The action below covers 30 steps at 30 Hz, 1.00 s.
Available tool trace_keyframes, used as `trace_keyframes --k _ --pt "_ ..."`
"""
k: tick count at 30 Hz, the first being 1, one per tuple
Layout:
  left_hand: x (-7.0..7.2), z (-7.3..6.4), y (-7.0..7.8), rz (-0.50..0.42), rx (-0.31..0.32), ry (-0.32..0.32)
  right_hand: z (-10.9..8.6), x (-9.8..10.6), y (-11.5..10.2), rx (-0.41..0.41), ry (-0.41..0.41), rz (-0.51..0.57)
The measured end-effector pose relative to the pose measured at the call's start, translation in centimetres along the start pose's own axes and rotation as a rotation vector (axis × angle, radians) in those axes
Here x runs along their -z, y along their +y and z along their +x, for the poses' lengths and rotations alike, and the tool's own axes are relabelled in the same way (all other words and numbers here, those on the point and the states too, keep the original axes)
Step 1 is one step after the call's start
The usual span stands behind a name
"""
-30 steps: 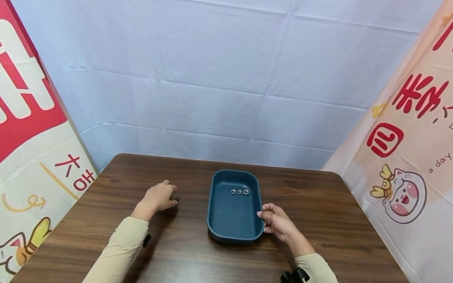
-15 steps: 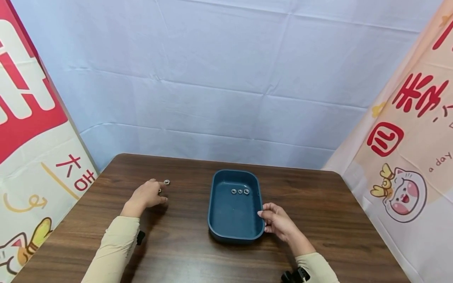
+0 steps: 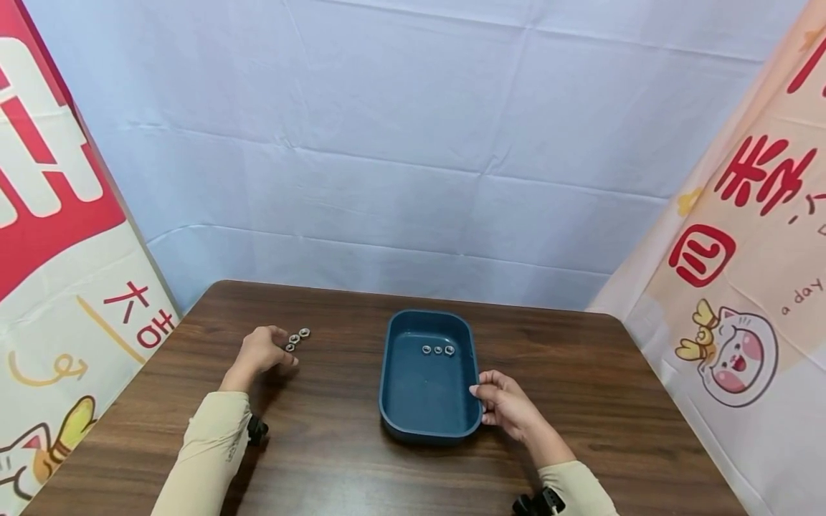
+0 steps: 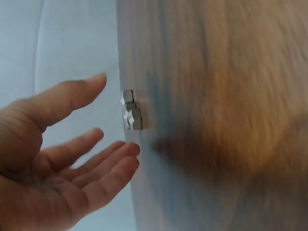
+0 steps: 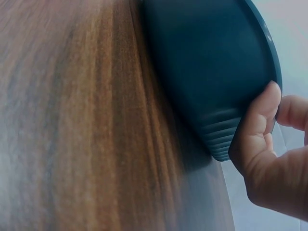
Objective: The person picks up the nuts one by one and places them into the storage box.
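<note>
My left hand [image 3: 260, 350] hovers with spread, empty fingers just left of three metal nuts [image 3: 294, 339] in a slanting row on the table. In the left wrist view, thumb and fingers stand apart with the table nuts [image 4: 133, 116] beyond the fingertips. My right hand [image 3: 510, 405] holds the right wall of a dark blue rectangular tray [image 3: 426, 433], thumb over the rim. Three more nuts [image 3: 438, 350] lie in a row on the tray floor toward its far end. The right wrist view shows the fingers pinching the tray's rim [image 5: 276, 62].
The brown wood-grain table [image 3: 348, 459] has rounded far corners. A pale cloth [image 3: 413, 158] hangs behind it, with printed banners on the left [image 3: 58, 301] and right [image 3: 729, 287]. Black wrist cameras sit at both cuffs.
My left hand has drawn back to the left, bringing the three table nuts into sight. My right hand and the tray have stayed in place.
</note>
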<state>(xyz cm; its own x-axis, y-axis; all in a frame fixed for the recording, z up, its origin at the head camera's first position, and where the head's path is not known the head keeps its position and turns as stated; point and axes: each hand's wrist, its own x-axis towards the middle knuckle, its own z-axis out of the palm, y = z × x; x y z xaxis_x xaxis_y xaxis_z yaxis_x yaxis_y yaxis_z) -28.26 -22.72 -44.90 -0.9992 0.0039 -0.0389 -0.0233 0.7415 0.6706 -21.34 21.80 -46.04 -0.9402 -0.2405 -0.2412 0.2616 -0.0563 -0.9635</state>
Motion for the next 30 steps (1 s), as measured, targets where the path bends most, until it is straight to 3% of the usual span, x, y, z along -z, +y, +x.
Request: trace_keyframes --k 5,9,17,22,30 --pt "0.0 0.0 -0.2 -0.122 0.137 0.062 0.0 0.1 0.2 0.002 -0.007 -0.001" --pt "-0.1 0.1 -0.5 -0.215 0.233 0.07 0.1 0.1 0.3 0.001 -0.008 0.0" --pt "-0.4 1.0 -0.9 -0.425 0.34 0.044 0.1 0.0 0.3 -0.009 0.0 0.009" --pt "-0.7 2.3 -0.9 -0.468 0.379 0.018 0.1 0.1 0.1 -0.003 0.0 0.001" --pt "-1.1 3.3 -0.8 -0.401 0.402 0.001 0.1 0.1 0.0 -0.004 -0.006 0.005"
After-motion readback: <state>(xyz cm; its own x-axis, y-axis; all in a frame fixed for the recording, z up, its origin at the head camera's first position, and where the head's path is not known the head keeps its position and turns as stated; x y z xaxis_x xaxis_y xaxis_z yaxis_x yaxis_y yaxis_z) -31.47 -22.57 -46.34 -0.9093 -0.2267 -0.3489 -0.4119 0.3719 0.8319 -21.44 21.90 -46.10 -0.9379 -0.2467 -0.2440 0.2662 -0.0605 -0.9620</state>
